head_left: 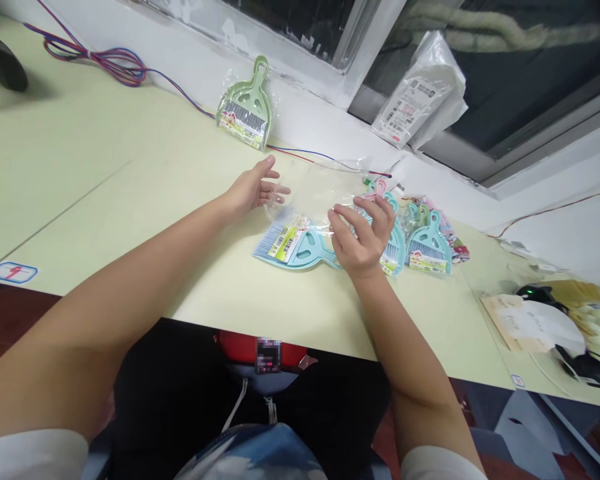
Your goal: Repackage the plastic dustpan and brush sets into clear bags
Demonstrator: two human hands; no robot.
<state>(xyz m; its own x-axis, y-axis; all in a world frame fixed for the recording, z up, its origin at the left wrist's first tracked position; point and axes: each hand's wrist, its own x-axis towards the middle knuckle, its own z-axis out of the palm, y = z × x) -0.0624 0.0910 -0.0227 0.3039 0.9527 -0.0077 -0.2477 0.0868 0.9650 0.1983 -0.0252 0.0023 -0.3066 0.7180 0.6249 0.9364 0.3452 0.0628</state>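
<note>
On blue dustpan (309, 252) — barcoded label (286, 244)

A long pale yellow-green desk (220, 287) runs along a scuffed white wall (310, 117), a dark seam crossing its top at left. Above it, dark glass windows (430, 133) sit in grey metal frames (343, 47); pale, thick piping (480, 30) shows beyond the right pane. Whitish light glares softly off the desktop. Reddish-brown floor (5, 327) shows below the near edge.
</note>
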